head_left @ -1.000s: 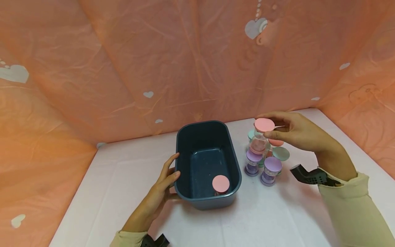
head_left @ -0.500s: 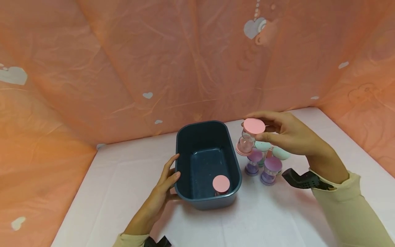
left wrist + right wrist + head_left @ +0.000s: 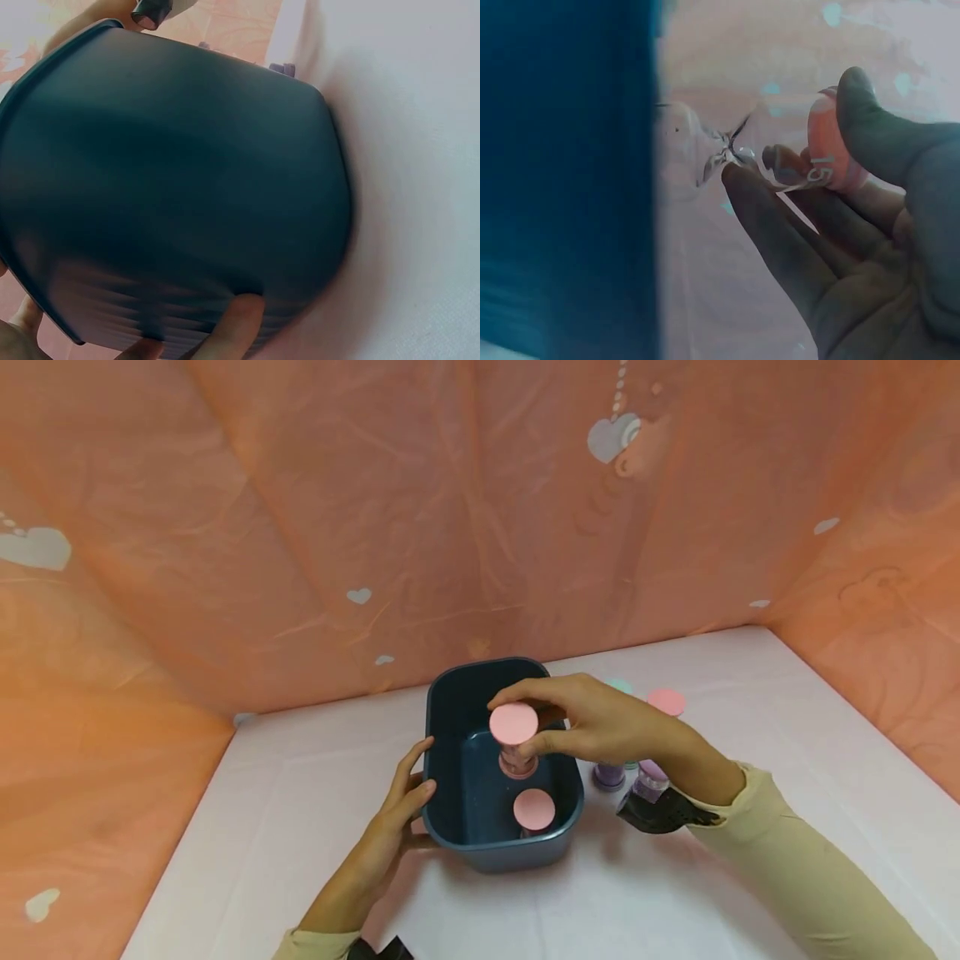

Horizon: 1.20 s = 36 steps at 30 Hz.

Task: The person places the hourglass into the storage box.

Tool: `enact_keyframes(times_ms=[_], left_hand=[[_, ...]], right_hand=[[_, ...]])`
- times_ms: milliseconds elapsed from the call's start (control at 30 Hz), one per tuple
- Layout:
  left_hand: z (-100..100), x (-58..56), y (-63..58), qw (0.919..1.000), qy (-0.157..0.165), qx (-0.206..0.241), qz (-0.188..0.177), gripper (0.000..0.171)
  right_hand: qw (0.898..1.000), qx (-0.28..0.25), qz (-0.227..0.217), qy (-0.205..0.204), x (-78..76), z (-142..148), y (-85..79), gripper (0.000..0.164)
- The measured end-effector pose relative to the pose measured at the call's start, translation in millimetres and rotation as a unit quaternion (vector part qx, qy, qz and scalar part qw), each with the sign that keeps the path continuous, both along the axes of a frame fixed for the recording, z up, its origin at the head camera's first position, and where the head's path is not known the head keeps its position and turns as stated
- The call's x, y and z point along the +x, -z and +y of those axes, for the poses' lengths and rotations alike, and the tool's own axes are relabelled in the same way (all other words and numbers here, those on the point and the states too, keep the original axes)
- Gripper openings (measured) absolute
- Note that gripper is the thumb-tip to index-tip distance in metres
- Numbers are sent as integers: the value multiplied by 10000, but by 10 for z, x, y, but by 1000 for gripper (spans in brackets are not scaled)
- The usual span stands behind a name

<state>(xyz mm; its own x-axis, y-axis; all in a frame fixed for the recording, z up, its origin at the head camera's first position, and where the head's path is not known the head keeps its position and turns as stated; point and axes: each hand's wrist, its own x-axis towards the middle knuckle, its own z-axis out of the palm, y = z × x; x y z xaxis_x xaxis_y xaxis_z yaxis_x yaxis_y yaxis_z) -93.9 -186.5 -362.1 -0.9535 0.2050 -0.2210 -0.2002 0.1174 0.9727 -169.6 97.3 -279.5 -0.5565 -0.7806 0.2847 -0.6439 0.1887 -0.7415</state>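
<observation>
My right hand [image 3: 607, 727] pinches a pink-capped hourglass [image 3: 513, 724] upright over the dark blue bin [image 3: 517, 860]. Its lower end overlaps the bin's interior in the head view. In the right wrist view, thumb and fingers surround the end of the hourglass [image 3: 829, 142] marked 15, and the bin's wall [image 3: 566, 180] fills the left side. Inside the bin, by its near end, another pink-capped hourglass [image 3: 534, 810] stands. Against the bin's left side, my left hand [image 3: 382, 827] rests with spread fingers; fingertips [image 3: 244, 311] press its outer wall in the left wrist view.
Right of the bin stand more hourglasses, partly behind my right forearm: a pink one [image 3: 666, 702], a teal one [image 3: 619, 685] and purple ones, including this purple hourglass [image 3: 608, 777]. White cloth [image 3: 300, 760] covers the table, and an orange sheet [image 3: 337, 527] rises behind.
My right hand has carried the pink hourglass leftward from the group on the right to over the bin. My left hand and the bin have stayed in place.
</observation>
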Motion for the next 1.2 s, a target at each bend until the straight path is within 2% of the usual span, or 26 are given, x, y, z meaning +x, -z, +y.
enact_keyframes(times_ms=[267, 467, 833, 967, 1200], left_hand=[[-7, -1, 12, 10000, -1, -62, 41, 49], [-18, -1, 17, 10000, 28, -11, 43, 49], [-40, 0, 25, 9999, 56, 104, 26, 50], [-34, -7, 23, 9999, 38, 116, 21, 50], [-28, -6, 26, 9999, -4, 109, 24, 50]], right_hand=[[9966, 762, 263, -152, 22, -241, 136, 49], [9936, 986, 286, -463, 3, -330, 250, 49], [9682, 2303, 964, -147, 54, -440, 333, 50], [9633, 2438, 1118, -140, 67, -465, 331, 49], [9608, 2496, 1198, -157, 75, -482, 344, 49]])
